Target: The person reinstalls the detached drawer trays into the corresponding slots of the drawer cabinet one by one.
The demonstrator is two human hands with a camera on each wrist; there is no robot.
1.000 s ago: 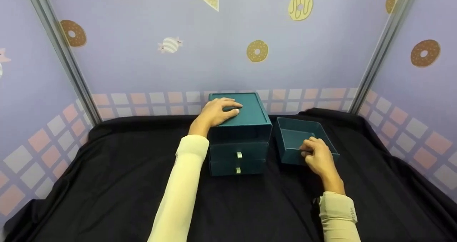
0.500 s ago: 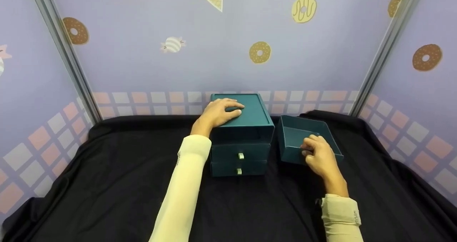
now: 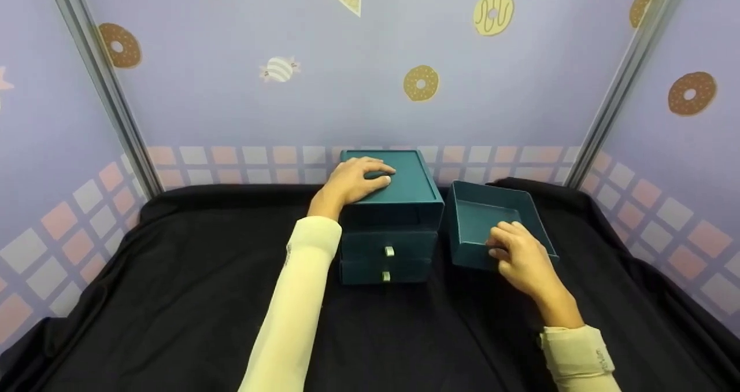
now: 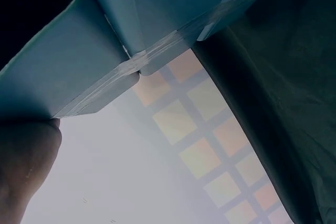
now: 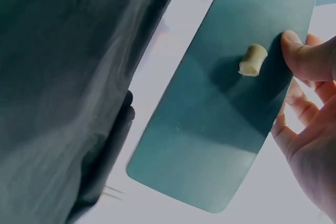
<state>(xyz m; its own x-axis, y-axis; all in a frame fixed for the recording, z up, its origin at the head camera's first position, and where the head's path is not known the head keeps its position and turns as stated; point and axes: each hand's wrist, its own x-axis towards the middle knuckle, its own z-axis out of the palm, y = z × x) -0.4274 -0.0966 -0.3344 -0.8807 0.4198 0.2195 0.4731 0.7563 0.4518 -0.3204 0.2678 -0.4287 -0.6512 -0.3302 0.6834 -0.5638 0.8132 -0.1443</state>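
Observation:
A dark teal drawer cabinet [image 3: 388, 218] has an uncovered top slot above two closed drawers with pale knobs. My left hand [image 3: 357, 179] rests on its top, fingers relaxed and thumb spread. In the left wrist view, part of that hand [image 4: 23, 156] lies at the cabinet's edge, where clear tape runs along the panels. To the right, my right hand [image 3: 520, 253] grips the front wall of a pulled-out drawer [image 3: 480, 256], which holds nothing visible. The right wrist view shows my thumb on the outer face of the drawer front [image 5: 205, 124], beside its cream knob [image 5: 253, 60], with fingers behind.
Black cloth [image 3: 202, 299] covers the table, with a raised fold along the back. Lilac patterned panels [image 3: 231, 103] enclose the back and both sides, joined by grey metal posts [image 3: 613, 103]. The drawer stands close beside the cabinet's right side.
My right wrist and sleeve have swung to the right, with the hand still on the drawer's front wall. The drawer has shifted slightly. My left hand stays on the cabinet top.

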